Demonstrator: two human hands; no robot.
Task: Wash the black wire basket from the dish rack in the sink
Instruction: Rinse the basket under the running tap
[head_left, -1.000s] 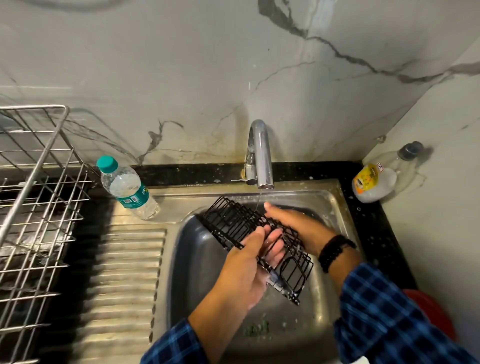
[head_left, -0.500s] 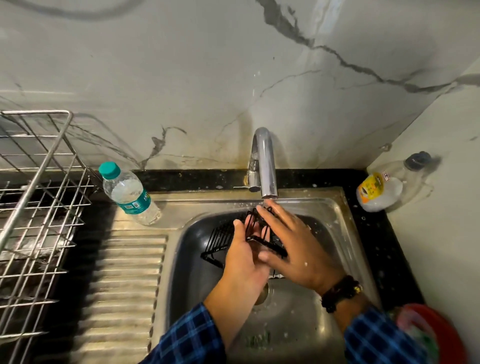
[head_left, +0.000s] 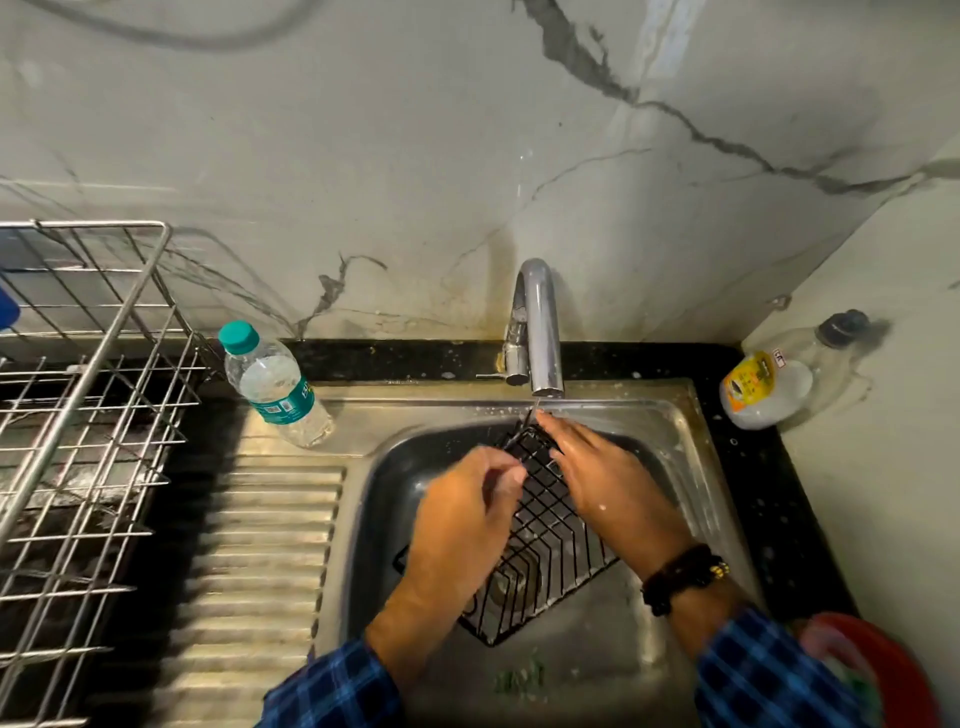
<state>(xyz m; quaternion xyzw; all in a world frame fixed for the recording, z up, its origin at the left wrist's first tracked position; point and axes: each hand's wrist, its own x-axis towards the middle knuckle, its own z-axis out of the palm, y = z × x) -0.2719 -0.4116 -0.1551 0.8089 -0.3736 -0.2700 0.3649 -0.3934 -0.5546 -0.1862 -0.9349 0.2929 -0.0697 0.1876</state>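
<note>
The black wire basket (head_left: 545, 525) stands tilted on end in the steel sink (head_left: 691, 467), its top corner under the chrome tap (head_left: 537, 332), where a thin stream of water runs. My left hand (head_left: 467, 514) grips the basket's left edge with curled fingers. My right hand (head_left: 608, 478) lies flat along its right side, fingertips at the top corner under the water. The basket's lower part rests over the drain. The metal dish rack (head_left: 88, 415) stands at the left.
A water bottle (head_left: 272, 384) with a teal cap leans on the sink's back left corner beside the ribbed drainboard (head_left: 260, 545). A soap bottle (head_left: 763, 387) lies at the back right corner. A red bowl (head_left: 883, 670) sits at the bottom right. Green scraps lie in the sink.
The basket has been turned from lying low across the sink to standing on end under the tap. Both hands shifted along it, the right hand now on its right side.
</note>
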